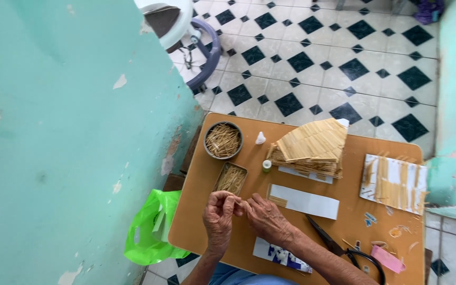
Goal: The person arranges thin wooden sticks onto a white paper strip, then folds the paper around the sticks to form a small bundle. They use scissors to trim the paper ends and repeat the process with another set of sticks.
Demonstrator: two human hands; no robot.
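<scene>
Pale wood splinters, thin as toothpicks, are the material in hand: your left hand [218, 212] and right hand [264, 217] meet fingertip to fingertip over the near edge of the brown surface [354, 221]. Both grips are pinched nearly closed on what appears to be a single stick [240, 202], too fine to make out fully. Judged by its look, such a stick is very light, stiff along its length and easily snapped, so pinch it near the middle with little pressure.

Just beyond the grip lies a small rectangular tin of sticks [231, 179], and farther out a round tin of sticks [222, 140]. To the right of the grip lies a white paper strip [307, 201], with a stick-built model roof [312, 145] beyond it. A small glue bottle [266, 165] stands between the tins and roof. Scissors [339, 247] lie close beside your right forearm and could catch it.
</scene>
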